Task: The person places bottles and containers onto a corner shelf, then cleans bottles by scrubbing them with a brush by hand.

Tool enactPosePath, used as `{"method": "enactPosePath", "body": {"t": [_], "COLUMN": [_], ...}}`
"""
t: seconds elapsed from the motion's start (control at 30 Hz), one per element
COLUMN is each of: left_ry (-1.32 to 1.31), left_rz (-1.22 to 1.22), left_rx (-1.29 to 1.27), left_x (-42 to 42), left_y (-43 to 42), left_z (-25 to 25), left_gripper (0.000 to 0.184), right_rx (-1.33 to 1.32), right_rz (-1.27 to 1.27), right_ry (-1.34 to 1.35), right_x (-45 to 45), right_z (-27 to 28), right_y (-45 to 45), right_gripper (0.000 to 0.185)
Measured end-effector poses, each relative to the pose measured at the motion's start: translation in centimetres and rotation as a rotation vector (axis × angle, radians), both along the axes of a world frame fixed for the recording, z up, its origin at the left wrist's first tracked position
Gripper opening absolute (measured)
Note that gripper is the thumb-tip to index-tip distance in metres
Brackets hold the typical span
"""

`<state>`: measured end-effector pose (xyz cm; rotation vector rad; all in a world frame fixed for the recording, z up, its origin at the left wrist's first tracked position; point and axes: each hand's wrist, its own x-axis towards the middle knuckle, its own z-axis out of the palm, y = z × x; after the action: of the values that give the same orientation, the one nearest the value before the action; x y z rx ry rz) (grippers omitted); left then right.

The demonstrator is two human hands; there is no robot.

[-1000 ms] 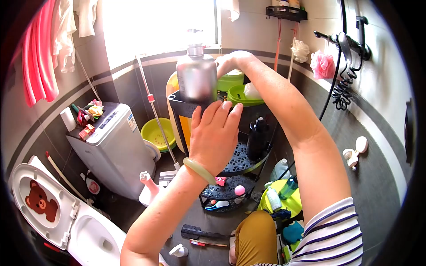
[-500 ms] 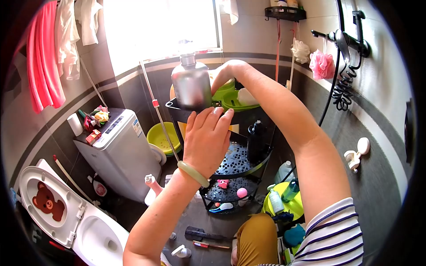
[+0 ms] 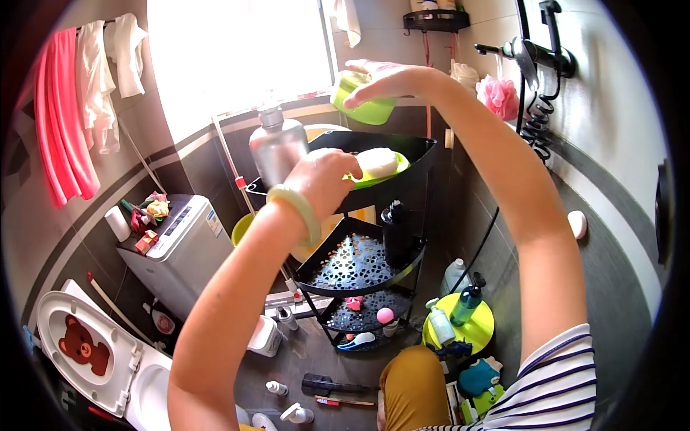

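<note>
My right hand [image 3: 392,80] grips a light green plastic cup [image 3: 374,109], tilted, above the back of a black corner shelf [image 3: 413,159]. On the top tier a white bar of soap [image 3: 377,163] lies in a green soap dish [image 3: 394,172]. My left hand [image 3: 322,176], with a pale bangle on the wrist, is closed at the dish's left edge; its thumb side is partly hidden. Just left of that hand stands a large silver pump bottle [image 3: 277,144] on the same tier.
Lower on the shelf are a black bottle [image 3: 395,233] and a pink ball [image 3: 385,315]. Pump bottles stand on a yellow-green stool [image 3: 478,332] at right. A washing machine [image 3: 180,244] and an open toilet [image 3: 93,345] are at left. Small bottles and a black brush [image 3: 330,386] lie on the floor.
My right hand has lifted the green cup up off the top tier. My left hand has moved from in front of the silver bottle to the soap dish. The view has shifted somewhat.
</note>
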<state>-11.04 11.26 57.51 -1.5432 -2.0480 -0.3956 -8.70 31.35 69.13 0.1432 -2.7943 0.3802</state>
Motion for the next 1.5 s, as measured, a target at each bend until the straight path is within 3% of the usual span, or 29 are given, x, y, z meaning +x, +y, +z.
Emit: {"method": "enactPosePath", "body": {"t": [0.1,0.3,0.4,0.63,0.77,0.9,0.97,1.03,1.1,1.13,1.23,1.33,1.37,1.4,1.43,1.5], "left_ry": [-0.220,-0.067,0.020,0.068,-0.009,-0.278,-0.162,0.014,0.042,0.089,0.159,0.287,0.137,0.050,0.215,0.162], "left_rz": [0.044,0.177,0.294,0.625,0.700,0.708,0.752,0.746,0.742,0.718,0.682,0.475,0.458,0.361,0.347,0.173], "left_rx": [-0.206,-0.272,-0.173,-0.226,-0.220,-0.009,-0.083,-0.298,-0.292,-0.299,-0.263,-0.081,-0.046,0.109,0.140,0.233], "left_x": [-0.7,-1.0,-1.3,-2.7,-3.2,-1.5,-2.2,-0.9,-0.4,-0.6,-1.3,-1.0,-0.2,0.7,1.8,3.1], "left_y": [1.5,2.7,3.2,5.6,6.3,6.2,6.5,6.3,6.1,6.1,5.4,3.4,2.6,1.3,0.2,-2.8], "left_z": [2.0,1.9,1.1,1.7,2.1,1.9,1.9,2.6,2.6,2.6,2.7,3.5,3.9,3.6,3.5,2.4], "left_gripper": [0.015,0.012,0.017,0.014,0.016,0.020,0.019,0.017,0.016,0.015,0.013,0.010,0.014,0.017,0.018,0.019], "right_rx": [-0.053,-0.158,-0.145,-0.260,-0.200,-0.122,0.013,0.148,0.370,0.452,0.406,0.291,0.237,0.259,0.281,0.223], "right_rz": [0.007,-0.024,-0.084,0.069,0.131,0.138,0.047,0.026,0.030,0.012,0.028,0.102,0.114,0.103,0.098,0.314], "right_ry": [0.111,0.201,0.246,0.212,0.131,0.090,0.025,0.017,-0.260,-0.263,-0.297,0.034,0.111,0.154,0.188,0.345], "right_x": [4.5,8.5,9.0,8.8,7.0,4.7,2.6,1.8,1.4,1.6,2.5,1.2,1.0,2.1,3.7,3.7], "right_z": [0.2,-1.0,-1.9,-3.4,-4.1,-5.1,-5.5,-5.5,-5.3,-5.7,-5.5,-6.1,-6.4,-6.3,-5.9,-6.5], "right_y": [0.6,2.9,4.2,5.0,4.1,2.0,1.8,1.1,0.5,0.3,-0.3,1.8,2.4,1.9,1.3,2.5], "right_gripper": [0.107,0.108,0.105,0.101,0.102,0.103,0.102,0.101,0.098,0.097,0.097,0.084,0.082,0.066,0.050,0.037]}}
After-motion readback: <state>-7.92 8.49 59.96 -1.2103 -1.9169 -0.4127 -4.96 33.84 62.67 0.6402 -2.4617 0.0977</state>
